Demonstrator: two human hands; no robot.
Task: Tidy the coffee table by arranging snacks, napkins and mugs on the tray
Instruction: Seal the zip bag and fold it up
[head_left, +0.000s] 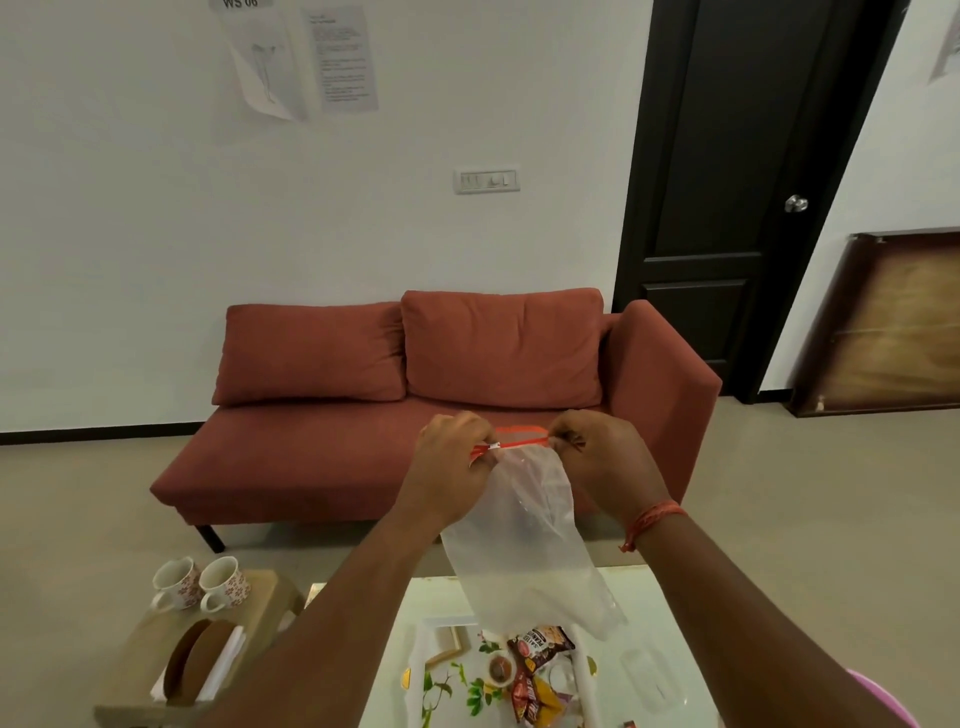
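I hold a clear zip bag (530, 540) with an orange seal strip up in front of me. My left hand (452, 467) pinches the strip's left end and my right hand (602, 462) pinches its right end; the bag hangs down empty. Below it, a floral tray (421, 675) on the glass coffee table (649, 613) carries several snack packets (537, 654) and a small round tub (500, 667). Two flowered mugs (200, 582) and a napkin holder with white napkins (208, 662) stand on a wooden side table (270, 592) at the lower left.
A red sofa (415, 415) faces me across the floor. A dark door (727, 182) is at the back right, with a wooden panel (893, 322) leaning on the wall beside it. Something pink (883, 701) shows at the lower right corner.
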